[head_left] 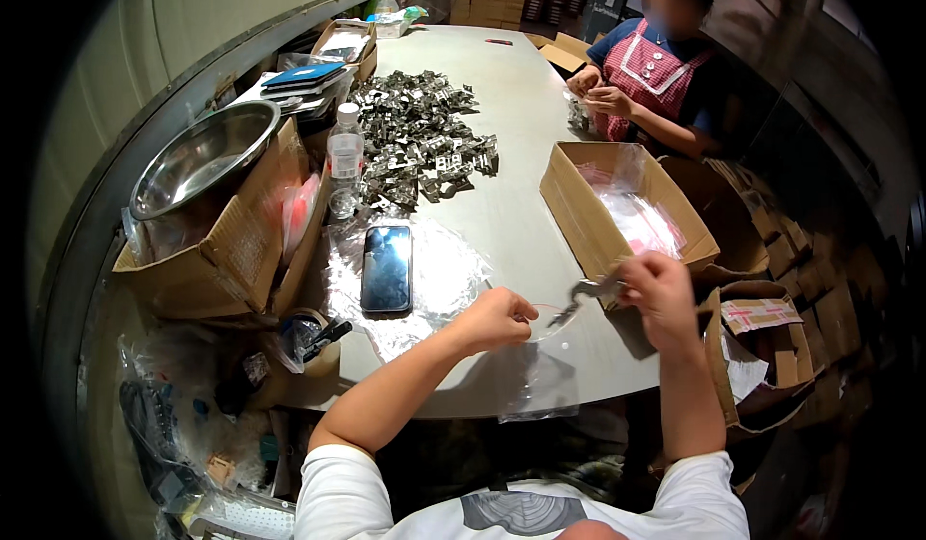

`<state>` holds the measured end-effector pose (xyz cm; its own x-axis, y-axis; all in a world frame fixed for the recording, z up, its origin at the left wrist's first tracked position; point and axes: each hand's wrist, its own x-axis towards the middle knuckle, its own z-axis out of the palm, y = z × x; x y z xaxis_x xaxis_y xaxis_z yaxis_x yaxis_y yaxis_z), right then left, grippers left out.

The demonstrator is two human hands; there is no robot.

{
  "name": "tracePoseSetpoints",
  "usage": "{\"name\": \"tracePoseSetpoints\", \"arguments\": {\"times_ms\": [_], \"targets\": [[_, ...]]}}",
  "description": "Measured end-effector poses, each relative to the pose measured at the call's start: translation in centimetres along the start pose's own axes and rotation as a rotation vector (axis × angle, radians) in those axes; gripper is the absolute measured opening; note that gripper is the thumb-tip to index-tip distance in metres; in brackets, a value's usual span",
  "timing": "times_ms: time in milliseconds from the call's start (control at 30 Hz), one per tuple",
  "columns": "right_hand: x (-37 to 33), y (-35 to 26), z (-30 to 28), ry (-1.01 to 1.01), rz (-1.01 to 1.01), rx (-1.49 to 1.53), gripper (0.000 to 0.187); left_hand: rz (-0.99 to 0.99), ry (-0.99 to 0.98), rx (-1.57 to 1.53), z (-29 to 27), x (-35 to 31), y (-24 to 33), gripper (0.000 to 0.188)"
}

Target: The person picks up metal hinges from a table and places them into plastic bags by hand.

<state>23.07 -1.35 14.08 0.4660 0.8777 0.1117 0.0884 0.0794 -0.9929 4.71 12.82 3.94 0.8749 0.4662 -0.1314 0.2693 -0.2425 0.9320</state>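
My left hand (497, 320) is closed on the edge of a clear plastic bag (540, 381) with a thin reddish line at its mouth. The bag hangs down past the front edge of the table. To its right, my right hand (659, 294) pinches small bent metal pieces (579, 299), which reach out toward the bag's mouth. Their exact number and shape are blurred. Farther off, a large heap of similar shiny metal clips or brackets (424, 140) lies on the table. A dark phone (387, 268) rests on a crumpled clear plastic sheet (444, 256) left of my left hand.
At the right edge stands a cardboard box (579, 207) with clear bags in it. A plastic bottle (344, 154), a steel basin (207, 159) and another box (231, 265) line the left. Across the table, a person in a checked apron (656, 72) handles small pieces.
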Motion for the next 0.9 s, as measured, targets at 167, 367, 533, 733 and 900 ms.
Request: {"name": "tracePoseSetpoints", "arguments": {"times_ms": [167,367,533,733,900], "targets": [[1.8,0.9,4.1,-0.107,-0.032,-0.696,0.039,-0.030,-0.044,-0.444,0.5,-0.3,0.1,0.033],[2.5,-1.1,8.5,-0.189,-0.274,-1.048,0.040,0.024,-0.087,-0.525,-0.2,-0.6,0.2,0.027],[5.0,-1.3,8.8,-0.280,-0.257,-1.229,0.037,0.058,-0.087,-0.656,-1.5,-0.9,0.8,0.030],[6.1,-1.0,9.1,-0.448,-0.435,-1.299,0.033,0.063,-0.154,-0.827,-2.9,-1.5,1.6,0.044],[5.2,-0.9,9.7,-0.533,-0.349,-1.401,0.032,0.038,-0.080,-0.890,-3.9,-1.7,2.1,0.048]]}}
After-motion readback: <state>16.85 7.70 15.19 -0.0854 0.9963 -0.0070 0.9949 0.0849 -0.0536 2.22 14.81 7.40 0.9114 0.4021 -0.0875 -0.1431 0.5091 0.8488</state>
